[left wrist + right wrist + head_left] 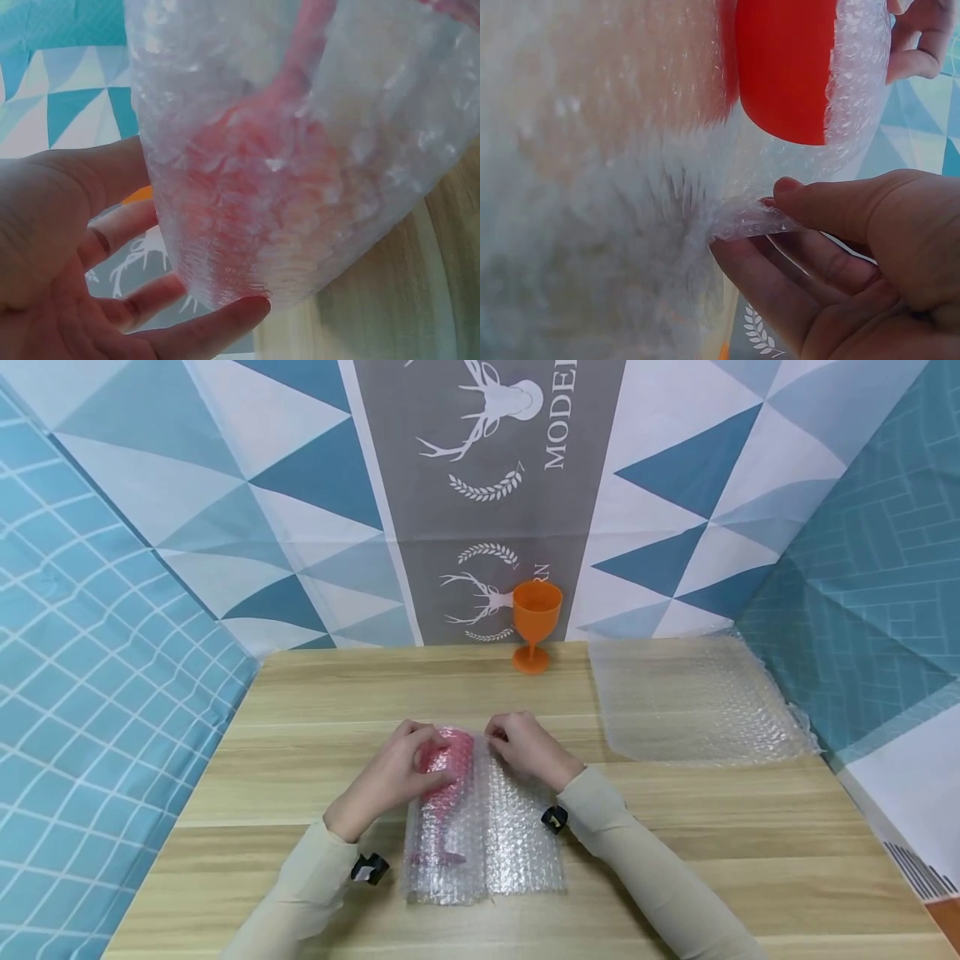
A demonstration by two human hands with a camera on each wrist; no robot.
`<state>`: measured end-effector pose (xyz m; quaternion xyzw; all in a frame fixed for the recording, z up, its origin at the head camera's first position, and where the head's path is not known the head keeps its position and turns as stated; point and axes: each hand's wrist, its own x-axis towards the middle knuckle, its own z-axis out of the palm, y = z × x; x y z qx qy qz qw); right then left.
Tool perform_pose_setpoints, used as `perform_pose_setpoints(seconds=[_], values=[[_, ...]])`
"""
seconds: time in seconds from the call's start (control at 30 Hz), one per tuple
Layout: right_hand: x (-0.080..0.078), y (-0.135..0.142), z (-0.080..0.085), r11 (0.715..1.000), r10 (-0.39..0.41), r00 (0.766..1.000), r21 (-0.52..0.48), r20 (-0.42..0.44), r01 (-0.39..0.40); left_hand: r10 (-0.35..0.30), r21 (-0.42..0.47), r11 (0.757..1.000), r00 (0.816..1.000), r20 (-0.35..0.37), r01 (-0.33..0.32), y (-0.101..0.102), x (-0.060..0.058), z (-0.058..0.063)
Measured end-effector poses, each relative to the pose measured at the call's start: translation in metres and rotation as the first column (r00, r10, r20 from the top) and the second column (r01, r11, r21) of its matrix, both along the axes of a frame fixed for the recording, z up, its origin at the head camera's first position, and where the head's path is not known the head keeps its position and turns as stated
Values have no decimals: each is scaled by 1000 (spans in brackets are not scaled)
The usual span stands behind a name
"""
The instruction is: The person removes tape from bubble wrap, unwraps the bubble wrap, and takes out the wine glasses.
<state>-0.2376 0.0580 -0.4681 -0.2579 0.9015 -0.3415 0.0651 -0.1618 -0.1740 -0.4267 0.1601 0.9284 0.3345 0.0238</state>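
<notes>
A red goblet [442, 806] lies on its side, partly covered by a sheet of bubble wrap [525, 852], its bowl towards the back and its foot towards me. My left hand [393, 772] grips the covered bowl from the left, thumb and fingers spread around it. In the left wrist view, the fingers curve round the bowl through the wrap. Right of the bowl, my right hand [528, 747] pinches the far edge of the wrap between thumb and fingers. The right wrist view shows the red bowl's mouth [784, 67] bare of wrap.
An orange goblet [536, 618] stands upright at the table's back edge. To the back right lies another sheet of bubble wrap [660, 702], overhanging the table's right side. Patterned cloths [150, 610] surround the wooden table [315, 693] at the back and sides.
</notes>
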Motion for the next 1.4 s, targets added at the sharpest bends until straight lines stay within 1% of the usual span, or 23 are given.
perform_pose_setpoints(seconds=[0.13, 0.27, 0.43, 0.57, 0.77, 0.87, 1.0, 1.1, 1.27, 1.4], values=[[0, 1, -2, 1000, 12, 1000, -18, -2, -12, -2, 38, 999, 1000, 17, 1, -6, 0, -4], [-1, 3, -3, 1000, 14, 1000, -18, -4, -14, -7, 42, 999, 1000, 18, 6, -8, -1, -7], [-2, 6, -1, 1000, 14, 1000, -13, 9, -14, -13, 59, 998, 1000, 22, 12, -10, -1, -8], [-6, 10, -1, 1000, 26, 1000, -17, -12, -26, -12, 78, 997, 999, 34, 9, -11, -1, -9], [-12, 18, 0, 998, 48, 998, -37, -31, -49, -11, 77, 997, 999, 35, 9, -10, -2, -8], [-15, 21, 0, 998, 56, 998, -31, -40, -57, -13, 85, 996, 999, 38, 10, -10, -1, -7], [-19, 25, 2, 1000, 16, 999, 14, -48, -16, -21, 97, 995, 999, 36, 17, -9, -1, -7], [-22, 26, 3, 999, 3, 998, 48, -57, 0, -25, 92, 995, 999, 30, 22, -9, -1, -8], [-23, 25, 6, 997, 32, 996, 70, -86, -26, -20, 76, 997, 999, 25, 18, -6, -1, -8], [-23, 22, 13, 997, 46, 993, 72, -108, -38, -7, 61, 998, 1000, 29, 5, -1, -1, -7]])
